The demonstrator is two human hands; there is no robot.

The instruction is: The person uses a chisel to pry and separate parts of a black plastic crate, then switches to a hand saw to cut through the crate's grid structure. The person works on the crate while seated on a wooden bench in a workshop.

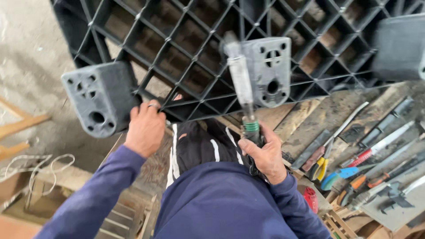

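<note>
The person wears a dark navy long-sleeved top, its sleeves reaching down to the wrists and bunching there in soft folds, the cuffs plain and without buttons. Below the top show black trousers with white stripes running down the legs. The left hand (144,128) carries a thin silver ring on one finger, while the right hand (265,152) is bare of rings as far as can be seen, and neither hand is gloved.

A workshop is indicated: hand tools (372,163) are laid out in rows on a worn wooden bench (318,119) at right, and rough timber offcuts (20,126) are seen far left.
</note>
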